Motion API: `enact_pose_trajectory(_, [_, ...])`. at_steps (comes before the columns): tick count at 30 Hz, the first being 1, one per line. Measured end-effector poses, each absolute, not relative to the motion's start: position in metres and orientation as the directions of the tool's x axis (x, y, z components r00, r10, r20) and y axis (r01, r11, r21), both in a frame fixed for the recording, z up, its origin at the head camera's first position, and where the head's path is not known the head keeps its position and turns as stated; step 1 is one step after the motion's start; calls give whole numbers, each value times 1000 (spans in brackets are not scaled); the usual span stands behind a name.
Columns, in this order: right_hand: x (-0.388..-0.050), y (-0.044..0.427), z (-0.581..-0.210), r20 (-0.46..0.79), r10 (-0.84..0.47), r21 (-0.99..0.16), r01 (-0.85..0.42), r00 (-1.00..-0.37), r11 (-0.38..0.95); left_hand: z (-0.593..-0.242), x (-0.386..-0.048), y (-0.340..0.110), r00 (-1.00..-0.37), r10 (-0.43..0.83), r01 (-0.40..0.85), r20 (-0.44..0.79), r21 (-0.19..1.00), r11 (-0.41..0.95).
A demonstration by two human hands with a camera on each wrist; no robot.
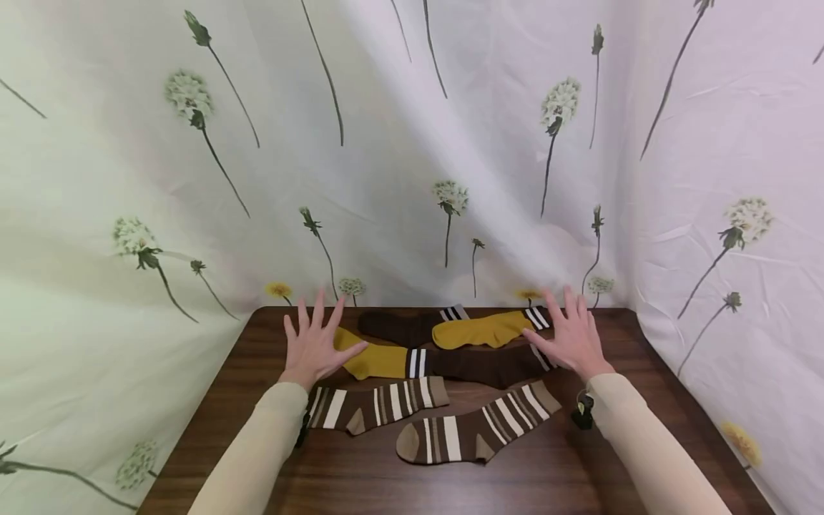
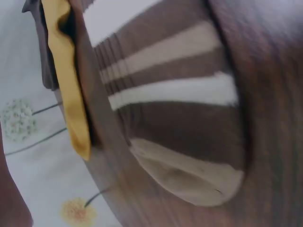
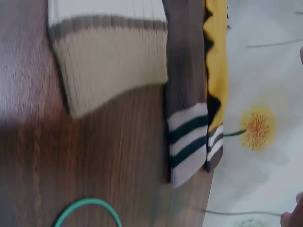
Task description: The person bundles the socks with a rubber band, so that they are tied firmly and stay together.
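Both hands are raised with fingers spread and hold nothing. The left hand is over the toe end of a yellow sock with a white-striped cuff. Near the cuff ends of a second yellow sock and a dark brown sock hovers the right hand. Another dark brown sock lies at the back. In front are two brown striped socks, one at left and one at right; the left wrist view shows a striped sock's toe, the right wrist view a tan cuff.
The socks lie on a dark wooden table. A white curtain with printed flowers hangs behind and beside it. Part of a green ring-like thing shows at the bottom of the right wrist view.
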State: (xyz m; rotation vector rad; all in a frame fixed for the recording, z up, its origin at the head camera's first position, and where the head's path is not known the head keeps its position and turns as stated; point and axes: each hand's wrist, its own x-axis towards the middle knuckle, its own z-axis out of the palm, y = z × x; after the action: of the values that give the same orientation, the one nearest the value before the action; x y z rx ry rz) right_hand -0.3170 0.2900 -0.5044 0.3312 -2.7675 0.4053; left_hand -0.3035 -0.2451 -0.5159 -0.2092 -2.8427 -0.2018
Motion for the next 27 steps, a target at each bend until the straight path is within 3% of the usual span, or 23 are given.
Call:
enact_pose_trajectory(11, [-313,255,-506,380,-276,-288,-396,-883,872,-526,-285,-263,-970,110,155,217,199,968])
enact_pose_trajectory(20, [-301,217,-512,328,-353,-287,-448,-876,847,-528,-262,-276,-969,123,174,213,242,954])
enact_pose_trajectory(27, [-285,185,-509,213,-404,-366,-456,-889,811,-525,-248,-299,-983,135,166,128,282,945])
